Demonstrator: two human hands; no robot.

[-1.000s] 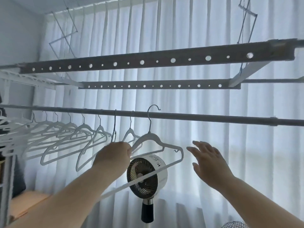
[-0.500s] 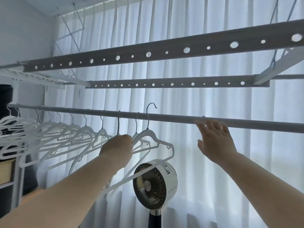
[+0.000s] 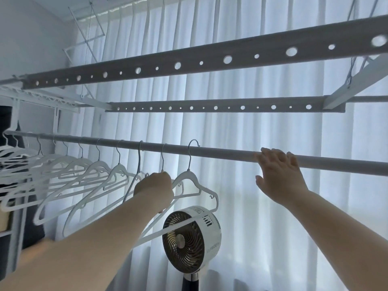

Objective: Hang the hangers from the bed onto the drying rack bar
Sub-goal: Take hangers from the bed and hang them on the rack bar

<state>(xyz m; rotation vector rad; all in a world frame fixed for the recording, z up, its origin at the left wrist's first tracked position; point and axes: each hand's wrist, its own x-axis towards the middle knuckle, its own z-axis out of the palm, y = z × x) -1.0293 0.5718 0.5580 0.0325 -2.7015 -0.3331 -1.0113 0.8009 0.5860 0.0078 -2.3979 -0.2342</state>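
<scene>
While the right grip point(image 3: 279, 177) lies spread with fingers point(image 3: 270, 153) resting on the bar point(image 3: 220, 153), the left grip point(image 3: 154, 190) curls round the left shoulder of the rightmost hanger point(image 3: 187, 175), whose hook sits over the bar beside the other hangers point(image 3: 118, 169), above a fan point(image 3: 212, 238).

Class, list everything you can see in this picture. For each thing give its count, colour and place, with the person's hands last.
Drying rack bar: one, grey, across the middle.
Hangers: about eleven, white, hooked along the bar's left half.
Perforated beams: two, grey, above the bar.
Fan: one, white, dark stand, below the hangers.
Curtain: one, white, behind everything.
Left hand: grips the rightmost hanger at its shoulder.
Right hand: fingers on the bar, right of the hangers.
</scene>
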